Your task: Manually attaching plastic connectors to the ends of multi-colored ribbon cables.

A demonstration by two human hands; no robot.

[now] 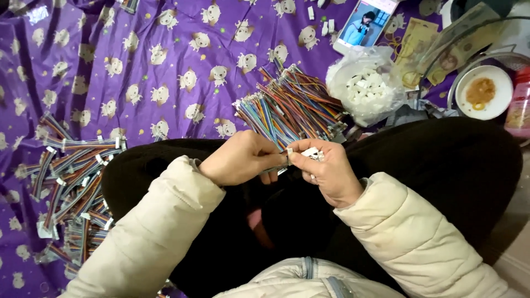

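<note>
Item: small white plastic connector (310, 153), pinched at lap height over dark trousers, between the fingertips of both hands, with a short wire end meeting it at the left hand's thumb; its pins and slots are too small to be made out

Handling, as judged: the connector is best kept square to the wire end and held close to its mouth, so that the ends are seated straight and not bent; a firm but light pinch is advised

Left hand (240, 159): fingers curled, thumb and forefinger pinched on the wire end
Right hand (326, 170): fingertips closed on the connector

Surroundings: loose bundle of multicoloured ribbon wires (292, 105) just beyond the hands; clear bag of white connectors (367, 85) to its right; finished wire pieces with white ends (72, 176) heaped at the left; purple patterned cloth (138, 49) beneath; phone (364, 22), banknotes (441, 52) and a white dish (485, 92) at the far edge
</note>
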